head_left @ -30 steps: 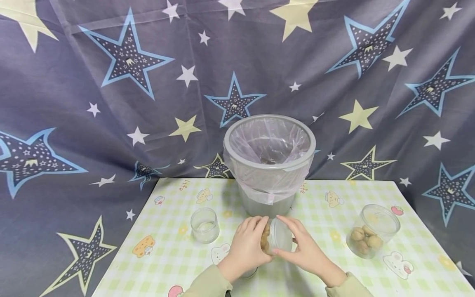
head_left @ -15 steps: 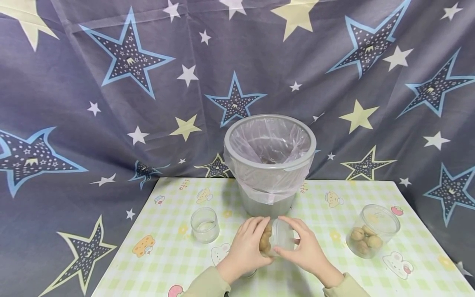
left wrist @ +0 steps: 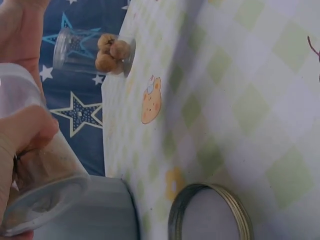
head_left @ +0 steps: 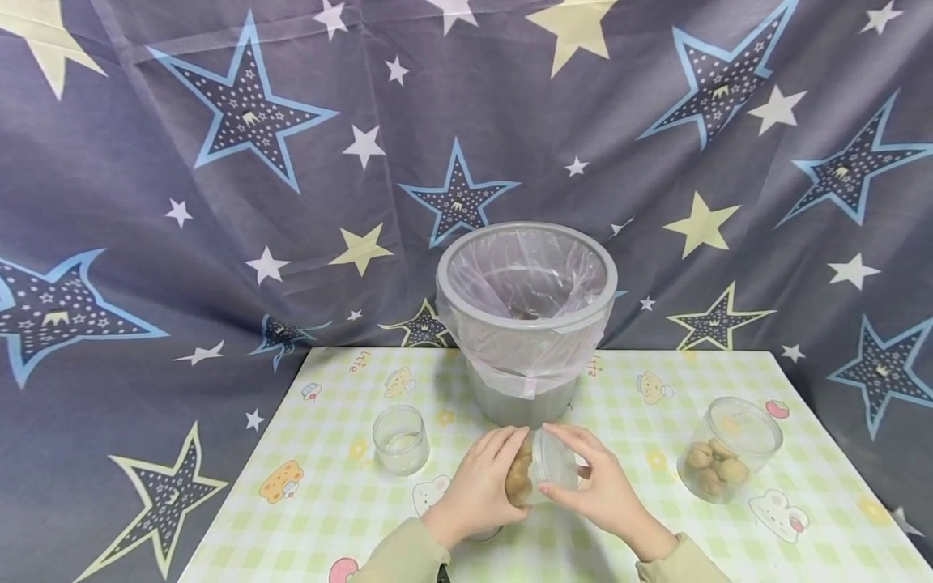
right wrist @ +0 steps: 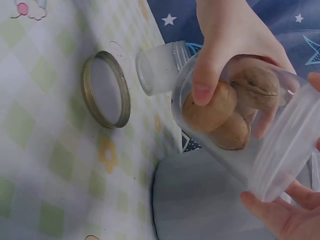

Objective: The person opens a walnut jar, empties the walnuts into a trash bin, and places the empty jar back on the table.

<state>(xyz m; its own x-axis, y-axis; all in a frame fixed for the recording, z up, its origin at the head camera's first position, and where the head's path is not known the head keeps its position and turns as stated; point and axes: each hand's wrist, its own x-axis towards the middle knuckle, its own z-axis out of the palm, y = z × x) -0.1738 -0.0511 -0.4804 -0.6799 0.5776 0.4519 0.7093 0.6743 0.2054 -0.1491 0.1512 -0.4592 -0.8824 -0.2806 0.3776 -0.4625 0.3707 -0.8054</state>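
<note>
The bin (head_left: 521, 407) stands behind the jar (head_left: 542, 465) between the hands (head_left: 477, 487) (head_left: 603, 490).

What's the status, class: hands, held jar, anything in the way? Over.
Left hand gripping jar. Right hand pinching lid. Jar tipped sideways, walnuts inside. Bin just beyond; no obstruction seen.

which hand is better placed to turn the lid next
Likely the right hand: it grips the lid at the edge, while the left hand holds the jar of walnuts.
</note>
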